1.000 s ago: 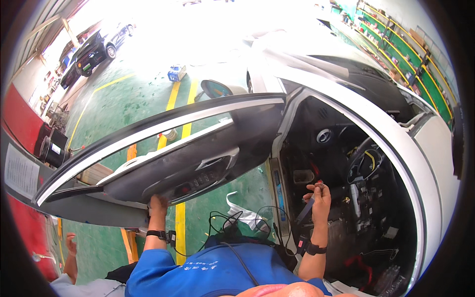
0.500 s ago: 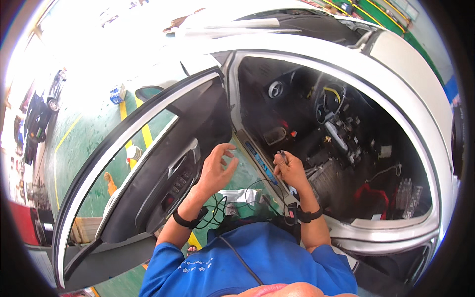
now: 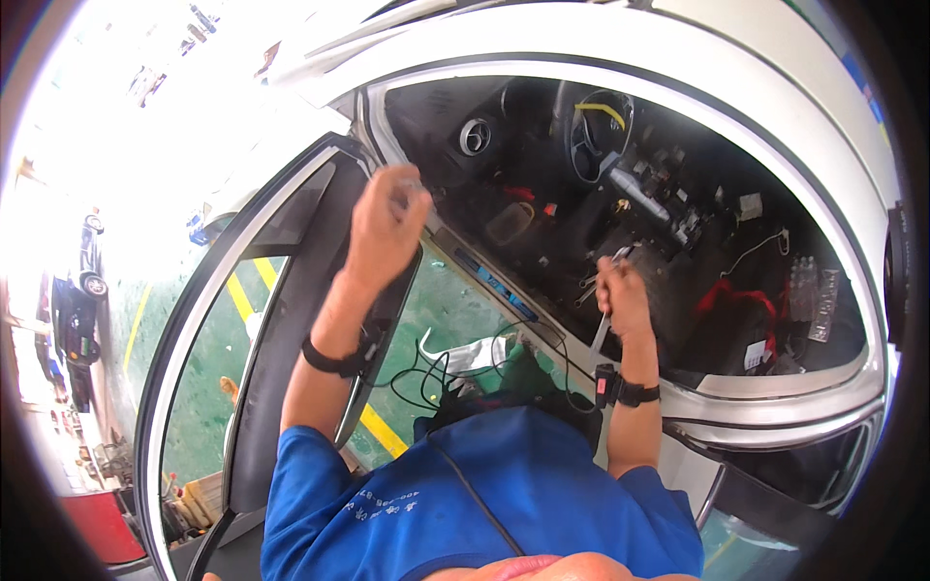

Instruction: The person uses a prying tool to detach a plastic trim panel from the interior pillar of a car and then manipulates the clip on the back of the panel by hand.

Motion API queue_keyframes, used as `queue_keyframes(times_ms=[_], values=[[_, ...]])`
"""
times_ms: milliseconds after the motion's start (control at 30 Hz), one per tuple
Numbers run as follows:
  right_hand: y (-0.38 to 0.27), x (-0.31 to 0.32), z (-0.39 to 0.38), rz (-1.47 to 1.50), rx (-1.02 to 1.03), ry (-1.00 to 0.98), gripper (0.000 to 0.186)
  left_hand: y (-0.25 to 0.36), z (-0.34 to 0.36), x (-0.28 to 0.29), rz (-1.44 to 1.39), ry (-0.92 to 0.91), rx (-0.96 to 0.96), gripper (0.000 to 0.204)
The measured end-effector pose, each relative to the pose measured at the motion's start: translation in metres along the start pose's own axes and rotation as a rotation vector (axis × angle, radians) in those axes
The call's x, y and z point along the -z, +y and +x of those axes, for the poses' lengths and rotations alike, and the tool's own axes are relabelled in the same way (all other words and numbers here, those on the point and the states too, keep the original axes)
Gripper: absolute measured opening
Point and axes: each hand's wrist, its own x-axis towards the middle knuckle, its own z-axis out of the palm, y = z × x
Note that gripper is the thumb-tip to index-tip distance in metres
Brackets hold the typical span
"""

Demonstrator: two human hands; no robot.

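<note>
My right hand (image 3: 625, 295) is closed round a long silver wrench (image 3: 602, 334), inside the car's door opening. The handle sticks out below my fist and its head shows above. Close by, a ring-ended metal spanner (image 3: 586, 288) lies in the dark cabin. My left hand (image 3: 387, 228) is raised beside the front door pillar, above the inner side of the open door (image 3: 291, 320). Its fingers are curled toward the thumb, and a small greyish shape between them is too blurred to name. Black straps with small devices circle both wrists.
A steering wheel (image 3: 599, 136), a round air vent (image 3: 475, 137) and exposed console parts lie within the stripped cabin. Plastic bottles (image 3: 803, 288) and a red cloth (image 3: 741, 305) are at its right. A blue-marked sill (image 3: 494, 286) edges the opening. Black cables (image 3: 431, 378) loop before my waist.
My left hand has moved up and forward to the door pillar, and its fingers have curled. My right hand has gone further right into the cabin; the wrench now shows. My view has shifted.
</note>
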Motion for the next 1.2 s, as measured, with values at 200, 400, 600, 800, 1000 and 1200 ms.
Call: queue_keyframes(times_ms=[200, 400, 600, 800, 1000, 1200], values=[[0.084, 0.068, 0.084, 0.228, -0.382, 0.107, 0.024, 0.010, 0.132, -0.005, 0.066, 0.097, 0.031, 0.028], [0.081, 0.042, 0.084, 0.546, -0.456, 0.023, 0.015, 0.011, 0.232, -0.017, 0.174, 0.060, -0.122, 0.049], [0.071, 0.003, 0.050, 0.473, -0.307, 0.019, 0.028, 0.018, 0.280, -0.039, 0.155, -0.299, 0.065, 0.058], [0.083, -0.041, 0.032, 0.487, -0.357, -0.048, 0.037, -0.006, 0.303, -0.034, 0.359, -0.340, -0.022, 0.052], [0.085, -0.095, 0.041, 0.517, -0.139, -0.241, 0.046, -0.024, 0.346, -0.003, 0.414, -0.459, -0.630, 0.030], [0.113, -0.146, 0.084, 0.711, -0.017, -0.482, 0.042, 0.009, 0.337, -0.014, 0.428, -0.730, -0.500, 0.024]])
